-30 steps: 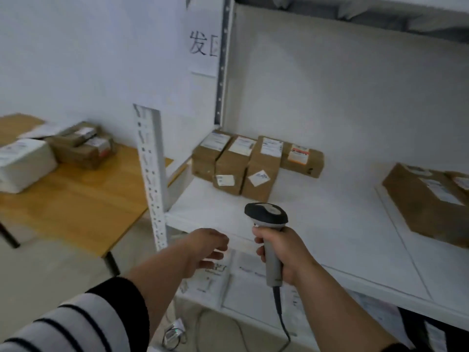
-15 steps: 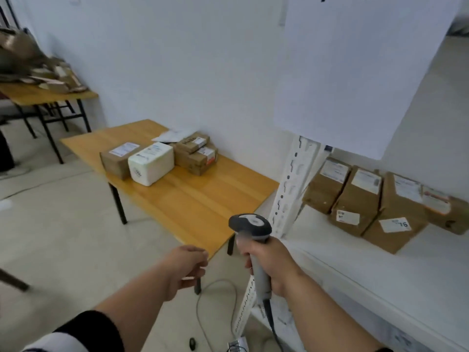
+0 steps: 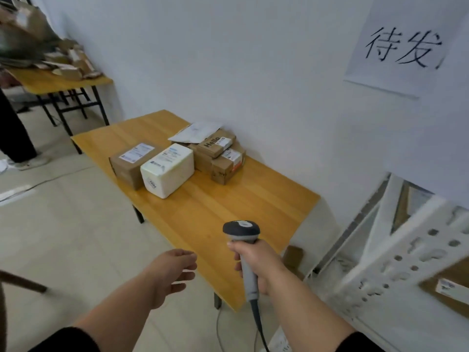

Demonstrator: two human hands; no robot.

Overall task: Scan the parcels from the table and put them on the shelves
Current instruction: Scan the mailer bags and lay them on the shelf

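Note:
A wooden table [image 3: 228, 212] stands against the wall with several parcels at its far end. A white parcel [image 3: 167, 170] lies beside a brown box [image 3: 129, 165]. Behind them a small "Hello" box [image 3: 215, 144] is stacked on a larger brown box [image 3: 223, 165], with a grey mailer [image 3: 196, 132] at the wall. My right hand [image 3: 256, 262] grips a grey barcode scanner [image 3: 242, 233] upright over the table's near end. My left hand [image 3: 175, 274] hangs empty with loosely curled fingers, left of the scanner.
The white perforated shelf post [image 3: 396, 260] rises at the right, with a brown parcel [image 3: 449, 285] on the shelf behind it. A paper sign [image 3: 401, 47] hangs on the wall. A second table [image 3: 58, 81] with piled cardboard stands far left. A person's dark leg [image 3: 12, 133] is beside it.
My view has swung left from the shelf to the table, which now fills the middle. Both hands keep their pose; the scanner stays in my right hand.

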